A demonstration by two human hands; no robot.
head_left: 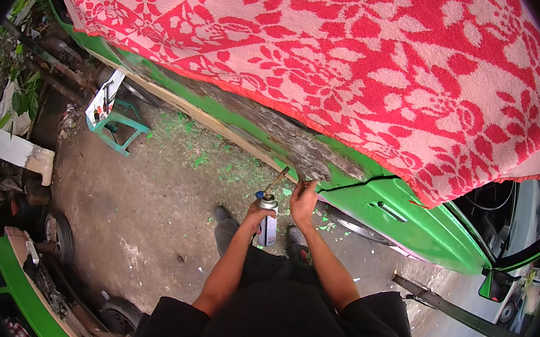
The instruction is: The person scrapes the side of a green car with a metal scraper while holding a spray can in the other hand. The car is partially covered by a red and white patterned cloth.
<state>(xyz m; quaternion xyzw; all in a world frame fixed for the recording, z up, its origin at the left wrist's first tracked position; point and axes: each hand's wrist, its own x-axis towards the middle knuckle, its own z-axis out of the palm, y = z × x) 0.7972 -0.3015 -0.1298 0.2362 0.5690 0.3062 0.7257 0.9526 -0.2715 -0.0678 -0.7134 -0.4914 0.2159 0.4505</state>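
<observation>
Far left, a white slab (17,152) lies at the edge of the dirt ground (150,202), with a small green stool (118,126) beyond it, a white panel (103,104) leaning on top. Down in the near left corner sits a green vehicle body part (9,280) beside a small wheel (58,237).

Moving to the middle: the left hand (259,214) is wrapped tight around a gas torch canister (267,225), held upright, its brass nozzle (276,181) angled up and to the right toward the car's side. Just beside it, the right hand (303,201) is closed, fingertips pressed up against the stripped, grey-brown strip of bodywork (285,141); what it pinches, if anything, is too small to tell. Both forearms come out of black sleeves at the near edge. Two shoes show on the ground below the hands.

Green paint flakes (206,156) speckle the dirt under the panel. Above everything, a red and pink floral blanket (358,60) drapes the green car (426,229). To the right, the door handle (390,211) shows, and at the far right a green side mirror (491,284) sticks out, with a dark bar (458,310) lying on the ground near it.
</observation>
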